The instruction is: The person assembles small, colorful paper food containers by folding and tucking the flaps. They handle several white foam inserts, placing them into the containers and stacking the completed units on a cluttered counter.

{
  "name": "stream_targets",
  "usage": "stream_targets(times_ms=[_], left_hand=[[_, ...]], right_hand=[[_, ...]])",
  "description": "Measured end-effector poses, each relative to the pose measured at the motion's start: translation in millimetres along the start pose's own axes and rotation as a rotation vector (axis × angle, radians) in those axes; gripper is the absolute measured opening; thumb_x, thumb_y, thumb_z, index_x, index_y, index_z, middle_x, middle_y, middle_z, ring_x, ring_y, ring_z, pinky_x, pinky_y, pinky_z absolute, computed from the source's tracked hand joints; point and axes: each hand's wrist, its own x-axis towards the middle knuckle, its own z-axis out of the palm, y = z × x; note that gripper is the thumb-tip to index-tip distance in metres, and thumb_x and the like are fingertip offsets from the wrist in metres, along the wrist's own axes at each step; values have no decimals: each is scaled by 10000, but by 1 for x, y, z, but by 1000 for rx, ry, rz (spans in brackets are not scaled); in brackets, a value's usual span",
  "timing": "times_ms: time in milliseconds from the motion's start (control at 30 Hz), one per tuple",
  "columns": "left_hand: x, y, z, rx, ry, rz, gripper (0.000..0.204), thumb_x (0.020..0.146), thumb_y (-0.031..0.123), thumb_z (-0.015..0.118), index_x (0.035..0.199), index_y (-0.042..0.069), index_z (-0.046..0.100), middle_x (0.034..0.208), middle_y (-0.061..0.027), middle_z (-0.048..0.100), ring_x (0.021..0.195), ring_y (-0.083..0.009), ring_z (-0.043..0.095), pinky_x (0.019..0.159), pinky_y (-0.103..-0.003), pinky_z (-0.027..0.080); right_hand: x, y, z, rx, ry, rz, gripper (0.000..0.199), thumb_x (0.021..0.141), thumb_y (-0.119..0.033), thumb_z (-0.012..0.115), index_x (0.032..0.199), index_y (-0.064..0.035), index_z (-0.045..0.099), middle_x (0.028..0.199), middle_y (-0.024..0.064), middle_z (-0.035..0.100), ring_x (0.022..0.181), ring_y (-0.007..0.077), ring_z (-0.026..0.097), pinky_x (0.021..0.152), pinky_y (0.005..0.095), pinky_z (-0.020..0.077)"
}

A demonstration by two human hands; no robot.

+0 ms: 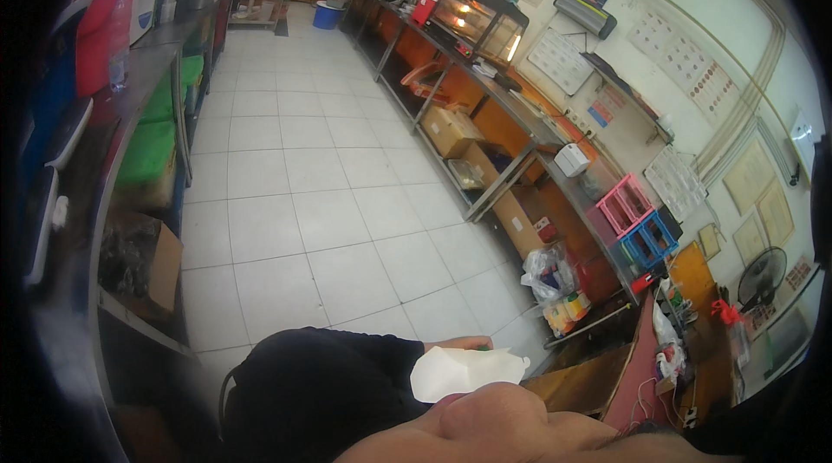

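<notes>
A black-clothed arm reaches in along the lower edge, and my left hand [464, 343] shows only as a strip of skin beyond it. A white, thin, sheet-like piece with a ragged right edge [468, 369] lies just below that hand and hides most of its fingers. A small green bit [482, 348] shows at the fingertips; its kind is unclear. Very close to the camera, bare rounded skin, seemingly my right hand [494, 415] and its arm, covers the lower edge of the white piece. The right fingers cannot be made out.
A metal-framed counter along the right wall carries a lit glass display cabinet [468, 16], pink and blue baskets [626, 205] and a white box. Cardboard boxes [451, 129] and bags sit beneath. At left, a dark counter holds a plastic bottle [119, 38]. White floor tiles [321, 168] run between.
</notes>
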Motion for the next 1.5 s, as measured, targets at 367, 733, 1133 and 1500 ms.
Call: stream_targets(times_ms=[367, 733, 1133, 1500], left_hand=[[119, 5, 183, -70, -558, 78, 461, 1074, 334, 503, 1445, 60, 507, 1472, -105, 510, 1390, -217, 423, 1183, -375, 296], [137, -13, 350, -442, -673, -414, 168, 1001, 80, 549, 1123, 23, 649, 1017, -25, 680, 928, -100, 646, 824, -261, 527], [113, -16, 435, -286, -1030, -194, 180, 962, 76, 622, 1130, 17, 652, 990, -8, 686, 903, -91, 648, 783, -247, 520], [157, 44, 441, -285, -1135, 24, 306, 927, -4, 637, 1231, -11, 605, 1124, -66, 681, 1002, -118, 648, 852, -267, 512]], right_hand=[[-93, -2, -171, -63, 786, 114, 364, 916, -143, 679, 1225, 15, 570, 1033, 161, 712, 914, 207, 685, 803, 366, 542], [-188, -78, -235, -445, 1140, 361, 271, 959, -85, 653, 1218, -32, 597, 946, 223, 708, 861, 351, 742, 670, 370, 562], [-250, -104, -219, -101, 1471, 229, 274, 991, -33, 619, 1253, 4, 546, 1061, 100, 719, 909, 133, 688, 774, 277, 547], [-223, -99, -267, -255, 1623, 239, 167, 908, -17, 701, 1030, 6, 589, 915, 40, 637, 885, 72, 627, 763, 235, 488]])
